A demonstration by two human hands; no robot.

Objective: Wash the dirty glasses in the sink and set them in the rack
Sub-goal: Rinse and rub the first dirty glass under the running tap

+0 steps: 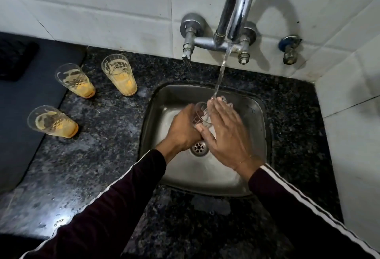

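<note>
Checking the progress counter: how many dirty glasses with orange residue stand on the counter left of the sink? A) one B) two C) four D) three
D: three dirty glasses stand on the counter, while the left hand grips a clear glass under the tap's stream.

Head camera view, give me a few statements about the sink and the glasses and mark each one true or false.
1. Three dirty glasses with orange residue stand on the counter left of the sink. True.
2. The tap is off. False: water streams down onto the glass being washed.
3. The left hand grips a clear glass over the sink. True.
4. The right hand is clenched in a fist. False: its fingers are straight, pressed against the glass.
5. A sponge lies over the drain. False: the drain is uncovered.
</note>
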